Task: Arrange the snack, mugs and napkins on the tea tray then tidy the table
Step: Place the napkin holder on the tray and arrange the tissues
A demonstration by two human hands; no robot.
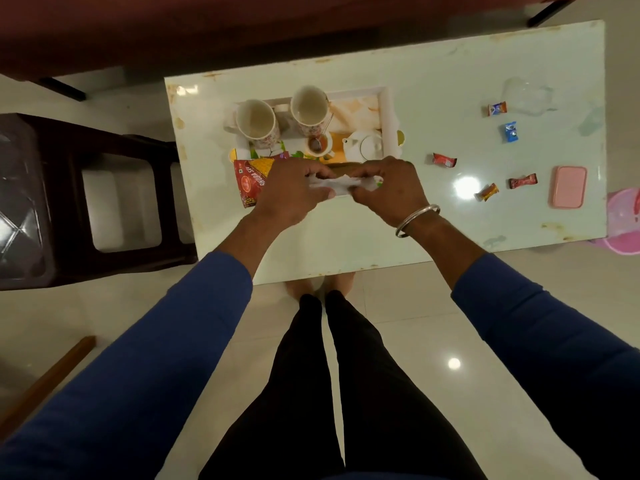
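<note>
A white napkin (341,183) is pinched between the fingers (320,195) of both hands. It is held above the tray's (386,109) near edge, beside the snack packet (251,178).

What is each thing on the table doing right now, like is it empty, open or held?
Napkin: held between both hands.
Left hand: gripping napkin.
Right hand: gripping napkin.
Two mugs: upright, empty, on tray.
Teapot: upright, lid on.
Small cup: holds brown liquid.
Snack packet: lying flat, partly under left hand.
Candies: wrapped, scattered.
Pink box: closed.
</note>
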